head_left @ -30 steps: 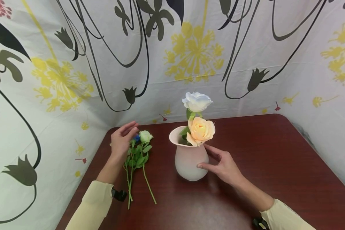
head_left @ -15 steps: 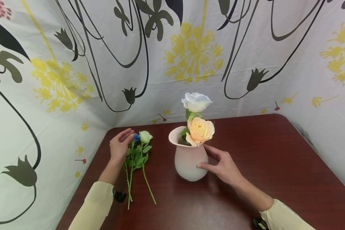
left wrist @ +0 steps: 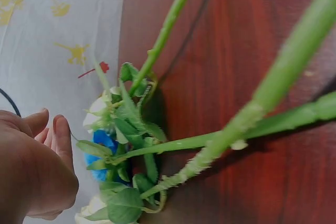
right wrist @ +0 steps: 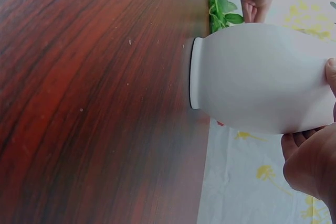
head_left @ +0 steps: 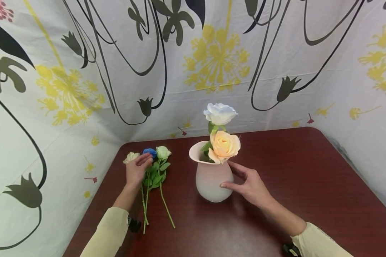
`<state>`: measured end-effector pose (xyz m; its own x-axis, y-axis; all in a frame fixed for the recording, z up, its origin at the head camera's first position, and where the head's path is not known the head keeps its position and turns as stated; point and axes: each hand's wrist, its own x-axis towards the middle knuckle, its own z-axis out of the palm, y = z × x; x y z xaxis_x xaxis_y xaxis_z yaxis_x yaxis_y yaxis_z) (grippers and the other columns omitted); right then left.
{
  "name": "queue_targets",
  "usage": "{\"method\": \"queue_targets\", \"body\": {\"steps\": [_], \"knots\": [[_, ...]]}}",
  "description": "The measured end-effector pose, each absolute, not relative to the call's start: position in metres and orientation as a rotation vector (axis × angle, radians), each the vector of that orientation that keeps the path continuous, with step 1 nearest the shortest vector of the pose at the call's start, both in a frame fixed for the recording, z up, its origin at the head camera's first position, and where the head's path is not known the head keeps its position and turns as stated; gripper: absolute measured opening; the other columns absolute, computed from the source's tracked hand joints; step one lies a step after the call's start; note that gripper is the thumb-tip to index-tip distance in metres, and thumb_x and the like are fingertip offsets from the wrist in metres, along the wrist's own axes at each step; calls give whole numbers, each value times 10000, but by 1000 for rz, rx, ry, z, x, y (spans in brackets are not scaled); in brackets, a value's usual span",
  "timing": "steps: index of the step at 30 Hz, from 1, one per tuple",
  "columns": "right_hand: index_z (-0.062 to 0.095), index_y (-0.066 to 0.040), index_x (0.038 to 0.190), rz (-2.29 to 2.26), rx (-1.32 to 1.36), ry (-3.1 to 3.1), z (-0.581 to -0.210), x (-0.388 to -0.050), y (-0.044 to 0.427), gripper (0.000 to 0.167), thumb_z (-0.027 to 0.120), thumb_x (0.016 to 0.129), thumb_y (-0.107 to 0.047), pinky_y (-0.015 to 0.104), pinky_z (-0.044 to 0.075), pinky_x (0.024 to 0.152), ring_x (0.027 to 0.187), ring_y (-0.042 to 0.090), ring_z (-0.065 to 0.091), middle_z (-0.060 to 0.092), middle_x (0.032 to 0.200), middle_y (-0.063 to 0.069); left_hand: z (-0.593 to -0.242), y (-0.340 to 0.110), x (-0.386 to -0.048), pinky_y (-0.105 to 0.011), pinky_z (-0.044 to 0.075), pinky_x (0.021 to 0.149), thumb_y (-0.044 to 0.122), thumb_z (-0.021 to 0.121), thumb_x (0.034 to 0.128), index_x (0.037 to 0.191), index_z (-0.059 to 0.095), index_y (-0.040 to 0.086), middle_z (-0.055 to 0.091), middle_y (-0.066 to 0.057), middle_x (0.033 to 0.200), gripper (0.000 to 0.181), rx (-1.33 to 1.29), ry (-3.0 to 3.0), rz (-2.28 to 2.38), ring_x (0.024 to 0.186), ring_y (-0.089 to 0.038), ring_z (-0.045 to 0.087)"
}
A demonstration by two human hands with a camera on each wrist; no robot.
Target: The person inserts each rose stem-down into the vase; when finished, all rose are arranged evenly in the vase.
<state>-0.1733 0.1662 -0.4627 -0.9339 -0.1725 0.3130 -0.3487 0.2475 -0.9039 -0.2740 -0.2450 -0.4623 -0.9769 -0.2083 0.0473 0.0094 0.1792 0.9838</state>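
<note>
My right hand [head_left: 252, 187] holds the side of a pale pink-and-white vase [head_left: 212, 182], thumb in front and fingers behind. The vase stands upright with a white rose [head_left: 220, 113] and a peach rose [head_left: 226, 144] in its mouth. My left hand [head_left: 136, 173] hovers over the roses lying at the left, its fingertips close to a blue rose [head_left: 150, 152]. A cream rose [head_left: 130, 157] lies left of the blue one, and a pale green rose [head_left: 163, 152] right of it. In the left wrist view, thumb and fingers of the left hand [left wrist: 39, 163] are apart, holding nothing.
Green stems [head_left: 166, 207] of the lying roses point toward the near side of the dark red-brown table [head_left: 292, 171]. A flower-patterned cloth [head_left: 180, 78] hangs behind the table and along its sides.
My left hand has come down and slightly nearer to me over the lying roses, uncovering the blue rose and the cream rose. The right hand and vase stay in place.
</note>
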Motion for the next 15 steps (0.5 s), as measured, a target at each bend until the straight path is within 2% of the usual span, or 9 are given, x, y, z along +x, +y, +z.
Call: {"method": "queue_targets", "body": {"steps": [2,8,15], "knots": [[593,-31,1500,1766,494,-2364,-463,-173,167,786,953,825,-210,584,492,1071,1342,306,614,621,1485,116,-466,-244,-273,-425,573,1024,105,728,1031,1405,654,-39,689,-220,1351,408,204,-2293,-1899,1053,-112,745],[593,-33,1501,1764,488,-2369,-463,-173,167,791,956,822,-220,582,494,1075,1349,316,609,618,1489,118,-475,-242,-269,-313,599,951,146,713,1048,1419,662,9,702,-179,1355,399,233,-2426,-1817,1145,-175,723],[594,-36,1501,1761,482,-2376,-462,-173,166,795,957,820,-226,581,497,1074,1350,319,609,616,1490,119,-483,-242,-267,-395,584,1004,157,712,1050,1419,662,8,719,-168,1328,402,209,-2534,-1741,1207,-249,698]]}}
